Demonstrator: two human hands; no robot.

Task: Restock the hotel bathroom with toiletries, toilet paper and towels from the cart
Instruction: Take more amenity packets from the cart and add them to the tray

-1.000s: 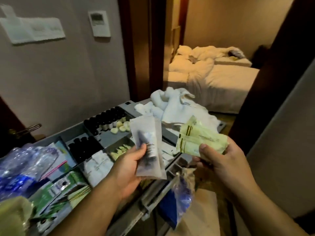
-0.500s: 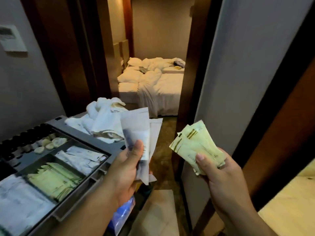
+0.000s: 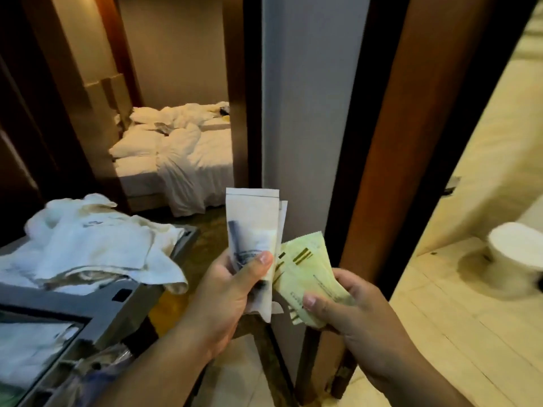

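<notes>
My left hand point(image 3: 226, 292) grips a few white translucent toiletry packets point(image 3: 252, 227), held upright with my thumb across their front. Just to the right, my right hand point(image 3: 349, 306) pinches a small stack of pale yellow-green sachets point(image 3: 305, 268), which touch the white packets' edge. The grey housekeeping cart point(image 3: 123, 306) is at lower left, with crumpled white towels point(image 3: 94, 248) piled on its top. A white toilet point(image 3: 517, 254) shows through the bathroom doorway on the right.
A brown wooden door frame point(image 3: 390, 177) and a grey wall end point(image 3: 308, 113) stand straight ahead between bedroom and bathroom. An unmade white bed point(image 3: 182, 148) lies beyond the left opening. Pale bathroom floor tiles point(image 3: 470, 333) spread at lower right.
The view has swung right, away from the cart trays toward the bathroom doorway. My two hands have come closer together, and the yellow-green sachets now touch the white packets.
</notes>
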